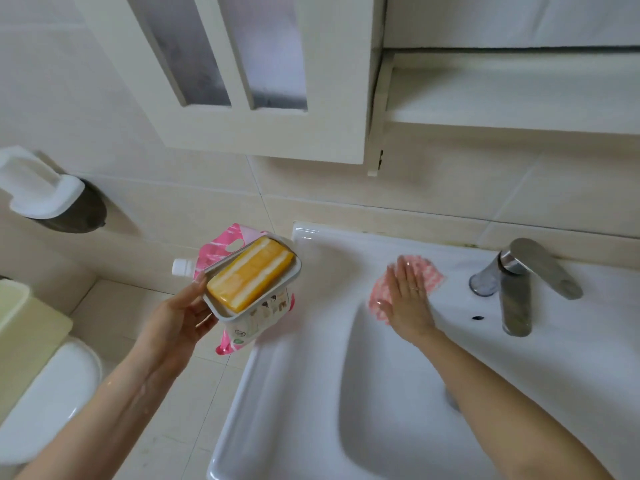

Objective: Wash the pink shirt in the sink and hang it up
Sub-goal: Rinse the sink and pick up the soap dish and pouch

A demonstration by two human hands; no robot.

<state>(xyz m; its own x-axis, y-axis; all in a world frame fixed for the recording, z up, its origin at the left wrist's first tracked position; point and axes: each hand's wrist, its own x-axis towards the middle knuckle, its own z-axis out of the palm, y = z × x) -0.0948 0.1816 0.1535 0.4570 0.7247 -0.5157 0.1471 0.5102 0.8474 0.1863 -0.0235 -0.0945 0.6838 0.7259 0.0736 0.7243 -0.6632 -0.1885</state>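
Note:
A small pink patterned cloth (429, 273) lies on the white sink's (277, 393) back ledge, left of the faucet (516, 289). My right hand (407, 299) presses flat on this cloth with straight fingers. My left hand (180, 313) holds a white soap dish (221, 310) with a yellow soap bar (251, 273) in it, together with a pink and white refill pouch (239, 336) under the dish, raised left of the sink. The basin looks dry and holds nothing.
A white wall cabinet (242, 133) with frosted panes hangs above, with an open shelf (519, 112) to its right. A white and dark wall dispenser (52, 199) sits at left. A toilet tank (45, 393) stands at lower left.

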